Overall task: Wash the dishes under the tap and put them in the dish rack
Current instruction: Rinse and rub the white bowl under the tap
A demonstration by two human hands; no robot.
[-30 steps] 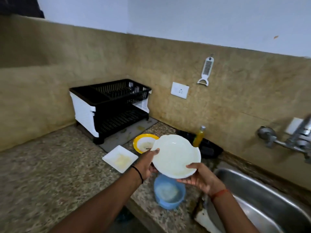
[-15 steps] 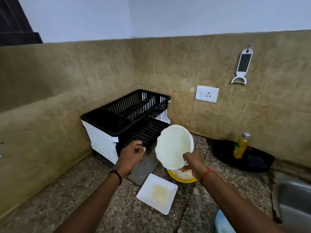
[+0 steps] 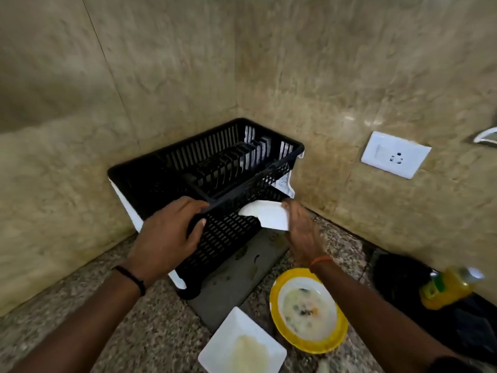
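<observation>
A black two-tier dish rack [image 3: 172, 173] with white sides stands in the corner of the counter. My left hand [image 3: 169, 232] grips the front rim of its upper tier. My right hand [image 3: 301, 230] holds the white scalloped plate [image 3: 266, 215] by its edge, with the plate partly inside the lower tier. A dirty yellow-rimmed plate [image 3: 309, 310] and a dirty white square plate [image 3: 242, 345] lie on the granite counter [image 3: 67, 305] in front of the rack.
A grey drip mat [image 3: 236, 278] lies under the rack. A black pan [image 3: 398, 278] with a yellow bottle [image 3: 446, 289] in it sits at the right. A white wall socket [image 3: 395, 154] is on the tiled wall. Sink and tap are out of view.
My view turned left and down toward the rack. My right hand carried the white plate from mid-air into the lower tier. My left hand let go of the plate and took hold of the rack's rim.
</observation>
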